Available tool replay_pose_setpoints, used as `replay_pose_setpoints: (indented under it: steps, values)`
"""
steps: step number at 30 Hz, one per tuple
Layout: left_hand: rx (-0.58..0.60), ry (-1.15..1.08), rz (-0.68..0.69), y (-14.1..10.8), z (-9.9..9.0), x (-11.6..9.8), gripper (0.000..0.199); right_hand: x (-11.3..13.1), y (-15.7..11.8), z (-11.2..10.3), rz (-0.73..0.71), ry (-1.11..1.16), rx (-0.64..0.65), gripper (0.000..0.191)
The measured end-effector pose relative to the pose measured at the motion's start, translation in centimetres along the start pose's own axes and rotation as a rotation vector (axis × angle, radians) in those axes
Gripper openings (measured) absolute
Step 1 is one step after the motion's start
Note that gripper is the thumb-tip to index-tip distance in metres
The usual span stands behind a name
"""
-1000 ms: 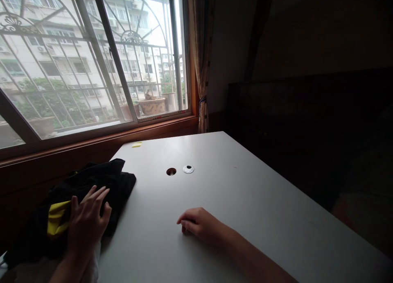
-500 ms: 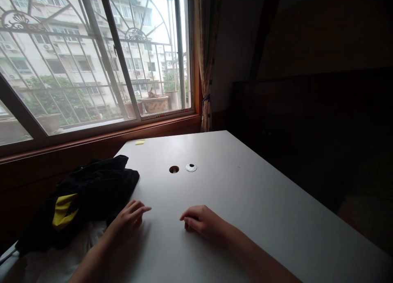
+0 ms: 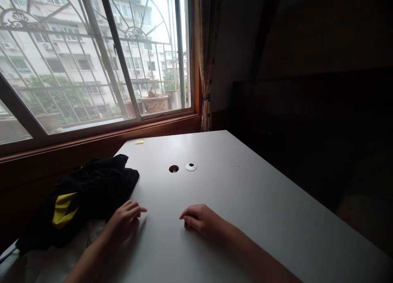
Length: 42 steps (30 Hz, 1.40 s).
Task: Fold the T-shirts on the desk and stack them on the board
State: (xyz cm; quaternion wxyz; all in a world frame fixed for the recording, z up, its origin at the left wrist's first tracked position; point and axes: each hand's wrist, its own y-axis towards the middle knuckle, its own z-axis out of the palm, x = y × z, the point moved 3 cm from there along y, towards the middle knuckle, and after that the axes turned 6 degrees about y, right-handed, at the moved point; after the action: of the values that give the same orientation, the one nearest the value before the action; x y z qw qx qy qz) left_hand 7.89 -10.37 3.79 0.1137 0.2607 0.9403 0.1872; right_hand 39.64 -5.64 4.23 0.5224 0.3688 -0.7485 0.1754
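Note:
My left hand (image 3: 126, 218) hovers over or rests on the white tabletop, just right of a heap of black cloth (image 3: 98, 184) with a yellow patch (image 3: 64, 210). Its index finger points to the right, the other fingers bend loosely, and I see nothing in it. Opposite it, my right hand (image 3: 201, 219) rests on the table (image 3: 264, 217) with relaxed, slightly curved fingers pointing left. It shows nothing held, though its palm is hidden. A gap of bare tabletop lies between the two hands.
Beyond the hands are a round cable hole (image 3: 173, 169) and a white round cover (image 3: 190, 167) beside it. A yellow paper note (image 3: 139, 141) lies near the far edge. Pale crumpled material (image 3: 89, 234) sits under the black cloth. A barred window (image 3: 92, 62) and tied curtain (image 3: 206, 103) stand behind.
My left hand has shifted slightly left, away from my right hand. The right hand has hardly moved, and the cloth lies as before.

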Motion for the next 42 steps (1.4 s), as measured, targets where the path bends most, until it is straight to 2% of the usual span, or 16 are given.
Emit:
replay_pose_setpoints:
  steps: [36,42]
  values:
    - [0.059,-0.022,-0.058,-0.12,0.42,0.43,0.033,-0.15,-0.1,0.03,0.013,-0.01,-0.016,0.027]
    - [0.035,-0.038,-0.031,0.13,0.29,0.12,0.034,-0.02,-0.13,0.01,0.011,-0.009,-0.016,0.027]
